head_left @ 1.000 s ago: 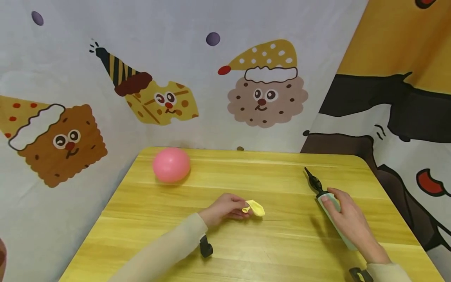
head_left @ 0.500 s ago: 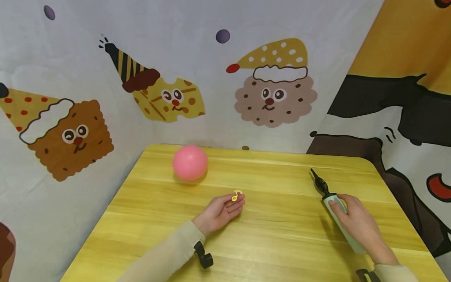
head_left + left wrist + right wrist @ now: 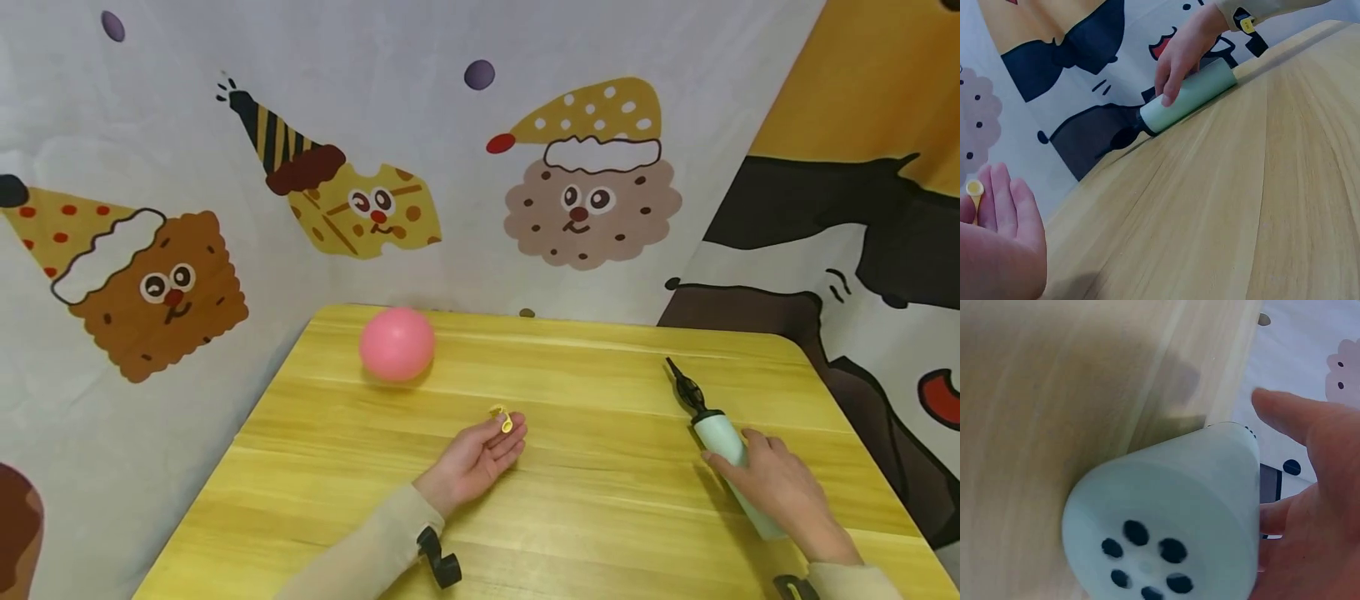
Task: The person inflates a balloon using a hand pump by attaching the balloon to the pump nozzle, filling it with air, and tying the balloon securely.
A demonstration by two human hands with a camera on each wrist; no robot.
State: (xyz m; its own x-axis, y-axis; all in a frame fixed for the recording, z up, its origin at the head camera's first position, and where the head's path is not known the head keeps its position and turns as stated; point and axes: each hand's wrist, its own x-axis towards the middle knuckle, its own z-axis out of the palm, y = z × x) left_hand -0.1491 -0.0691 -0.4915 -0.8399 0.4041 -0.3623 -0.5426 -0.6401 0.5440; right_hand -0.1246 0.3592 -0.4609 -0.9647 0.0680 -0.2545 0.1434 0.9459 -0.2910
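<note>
In the head view my left hand (image 3: 472, 458), turned palm up, pinches a limp yellow balloon (image 3: 507, 424) between thumb and fingers. The balloon's round mouth points toward me; much of its body is hidden behind the hand. On the right of the table lies a mint-green balloon pump (image 3: 722, 438) with a black nozzle pointing away. My right hand (image 3: 787, 487) straddles its barrel. In the right wrist view the thumb (image 3: 1285, 412) stands apart from the pump (image 3: 1147, 506), and the other fingers are partly hidden behind it.
An inflated pink balloon (image 3: 397, 344) rests at the far left of the wooden table (image 3: 585, 533). Behind the table hangs a white cloth (image 3: 465, 183) printed with cartoon snacks. A black camera mount (image 3: 438, 560) sits on the left wrist.
My left hand has turned palm up with the yellow balloon, its mouth now toward me. My right hand has slid back along the pump and spread its thumb. The pink balloon has rolled slightly.
</note>
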